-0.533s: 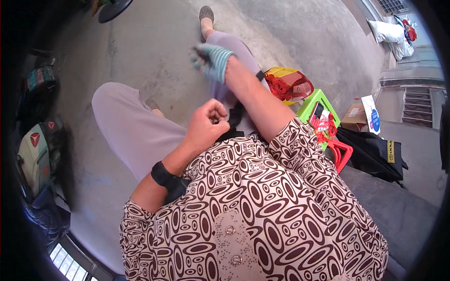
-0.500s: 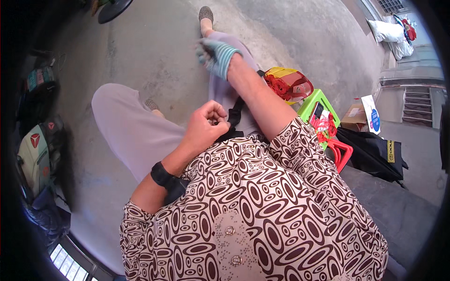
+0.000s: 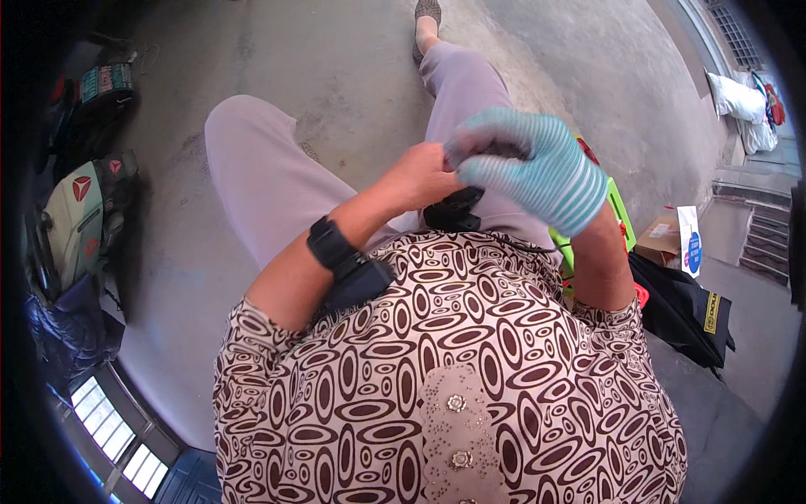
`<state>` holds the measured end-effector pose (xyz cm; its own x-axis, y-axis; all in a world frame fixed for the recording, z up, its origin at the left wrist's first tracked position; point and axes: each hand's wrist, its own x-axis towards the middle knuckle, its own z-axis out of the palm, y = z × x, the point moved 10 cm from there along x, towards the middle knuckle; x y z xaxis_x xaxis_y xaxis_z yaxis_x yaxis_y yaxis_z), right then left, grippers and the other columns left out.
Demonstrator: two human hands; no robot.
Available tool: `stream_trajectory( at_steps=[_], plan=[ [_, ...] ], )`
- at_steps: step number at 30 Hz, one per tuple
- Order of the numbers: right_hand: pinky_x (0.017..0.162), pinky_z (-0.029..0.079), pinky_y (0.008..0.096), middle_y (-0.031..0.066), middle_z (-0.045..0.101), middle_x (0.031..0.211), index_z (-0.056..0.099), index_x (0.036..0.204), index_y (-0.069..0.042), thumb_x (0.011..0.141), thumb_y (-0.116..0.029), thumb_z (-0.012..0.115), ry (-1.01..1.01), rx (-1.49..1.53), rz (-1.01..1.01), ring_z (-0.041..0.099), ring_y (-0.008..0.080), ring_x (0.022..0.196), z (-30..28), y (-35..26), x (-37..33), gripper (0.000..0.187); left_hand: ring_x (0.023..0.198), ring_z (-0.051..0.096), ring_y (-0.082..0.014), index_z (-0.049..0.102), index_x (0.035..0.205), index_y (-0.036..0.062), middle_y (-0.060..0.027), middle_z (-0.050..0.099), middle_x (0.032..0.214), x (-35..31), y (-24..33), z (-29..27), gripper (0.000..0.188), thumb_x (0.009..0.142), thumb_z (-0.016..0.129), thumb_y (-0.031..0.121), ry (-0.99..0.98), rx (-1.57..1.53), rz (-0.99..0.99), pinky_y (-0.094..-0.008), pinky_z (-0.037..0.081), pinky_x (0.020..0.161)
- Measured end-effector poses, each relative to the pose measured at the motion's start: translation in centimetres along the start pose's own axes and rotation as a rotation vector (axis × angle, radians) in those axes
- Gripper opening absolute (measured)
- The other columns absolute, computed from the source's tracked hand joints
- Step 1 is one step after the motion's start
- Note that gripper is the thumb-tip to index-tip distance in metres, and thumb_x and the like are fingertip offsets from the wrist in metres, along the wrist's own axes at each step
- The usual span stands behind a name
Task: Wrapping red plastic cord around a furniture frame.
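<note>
My bare left hand (image 3: pixel 420 178) is closed above my lap, its fingertips covered by the other hand. My right hand (image 3: pixel 546 168) wears a pale blue-and-white striped glove. Its thumb and fingers curl together against the left fingertips. Whatever lies between the two hands is hidden and blurred. Below them a black strap with a bulky black part (image 3: pixel 453 210) rests at my waist. On my left forearm sits a black wristband (image 3: pixel 332 244) with a black box-like piece beside it.
At my right stands a green plastic stool (image 3: pixel 619 208), mostly behind my right arm. Beyond it are a cardboard box (image 3: pixel 661 239) and a black bag (image 3: pixel 684 311). White sacks (image 3: pixel 739 97) lie at the far right. A pale scooter-like vehicle (image 3: pixel 80 218) stands left.
My gloved right hand has come back from beyond the knee to meet my left hand. The view has shifted, and the red cords on the right are now mostly hidden.
</note>
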<state>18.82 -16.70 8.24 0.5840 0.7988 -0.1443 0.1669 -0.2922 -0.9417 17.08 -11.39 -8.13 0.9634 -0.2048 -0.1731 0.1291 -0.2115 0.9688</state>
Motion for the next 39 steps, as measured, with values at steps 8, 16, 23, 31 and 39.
stream_trajectory(
  at_steps=[8,16,23,31,39],
  plan=[
    [0.076,0.05,0.0341,0.0112,0.063,0.094,0.063,0.104,-0.005,0.08,-0.015,0.066,-0.165,-0.357,-0.558,0.062,0.0293,0.086,7.6,-4.1,1.7,0.026,0.065,0.058,-0.0163,0.064,0.092,0.0081,-0.0055,0.064,0.084,-0.6,4.5,-0.1,0.025,0.081,0.066,0.031,0.03,0.046,0.22,-0.0314,0.048,0.059],
    [0.081,0.048,0.0362,0.0131,0.062,0.098,0.061,0.11,-0.003,0.077,-0.019,0.069,-0.261,-0.463,-0.507,0.061,0.0289,0.092,10.7,-2.8,1.6,0.037,0.063,0.056,-0.0153,0.062,0.089,0.0087,-0.0038,0.062,0.081,-0.2,1.4,0.3,0.023,0.082,0.066,0.03,-0.082,-0.1,-0.097,-0.0308,0.047,0.056],
    [0.075,0.051,0.0277,0.0105,0.065,0.089,0.065,0.099,-0.004,0.079,-0.01,0.064,0.18,-0.054,-0.274,0.065,0.0189,0.081,4.0,-0.8,1.6,0.022,0.061,0.054,-0.0143,0.061,0.087,0.0092,-0.0024,0.061,0.078,-0.6,-0.8,1.1,0.022,0.082,0.066,0.03,-0.19,-0.232,-0.364,-0.0303,0.046,0.053],
    [0.072,0.05,0.024,0.0048,0.066,0.085,0.066,0.096,0.0,0.084,-0.015,0.063,0.412,0.652,0.233,0.062,0.0134,0.076,-1.5,11.3,0.4,0.02,0.065,0.052,-0.008,0.06,0.095,0.009,0.0006,0.059,0.082,-1.0,-3.0,1.1,0.024,0.085,0.062,0.031,0.079,-0.555,-0.561,-0.022,0.038,0.049],
    [0.081,0.049,0.0258,0.0089,0.067,0.093,0.062,0.104,0.002,0.083,-0.013,0.065,0.603,0.054,0.04,0.062,0.0127,0.088,-5.0,11.6,0.2,0.026,0.085,0.056,-0.0079,0.061,0.099,0.01,-0.0004,0.06,0.088,-2.1,-1.5,-1.9,0.023,0.086,0.061,0.028,0.171,-0.483,-0.344,-0.0228,0.044,0.07]
  ],
)
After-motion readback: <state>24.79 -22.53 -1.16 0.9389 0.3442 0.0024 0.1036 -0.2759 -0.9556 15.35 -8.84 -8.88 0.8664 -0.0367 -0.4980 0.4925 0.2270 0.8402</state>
